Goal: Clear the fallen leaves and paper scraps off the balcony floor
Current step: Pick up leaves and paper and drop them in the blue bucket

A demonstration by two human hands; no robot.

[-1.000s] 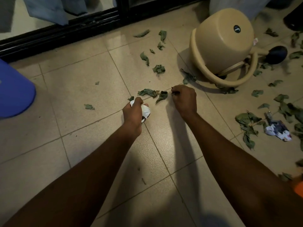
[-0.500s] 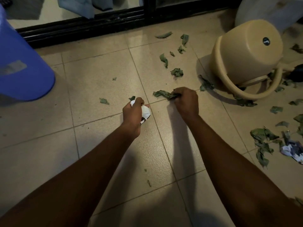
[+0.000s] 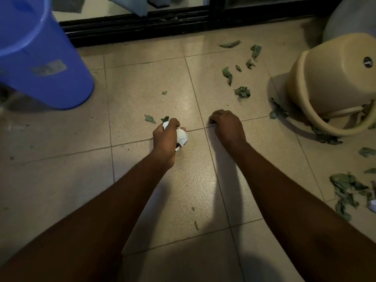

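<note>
Left hand (image 3: 165,139) is down at the floor (image 3: 142,78), fingers wrapped tight round a crumpled paper ball (image 3: 182,136), with a bit of green poking out by the thumb. Right hand (image 3: 227,127) sits just beside it on the grout line, knuckles up, fingers curled under. Whether it is pinching leaf or closing on nothing, I cannot tell; the fingertips are hidden.

So where is the rest of the litter? Everywhere! 1 small leaf scrap (image 3: 149,118) lies just left of the left hand, a loose scatter of leaves (image 3: 242,92) is spread over the far right tiles, a leaf heap (image 3: 343,188) waits at near right with a white paper scrap (image 3: 372,205) at the very edge, and more green is tucked under the rim of the tipped beige tub (image 3: 329,82).

Now the danger, as I read it. That left hand is already full. Reach for 1 more scrap and the grip has to loosen, and the ball could roll free or shed what is packed in with it. These leaves look dry and curled, so a hard squeeze may crumble them into crumbs that are harder to lift. The pieces under the tub rim are easy to miss unless it gets lifted. The blue bucket (image 3: 40,58) stands at far left, well apart from the heaps, so a long carry with 2 overfilled fists risks a trail of drops.
</note>
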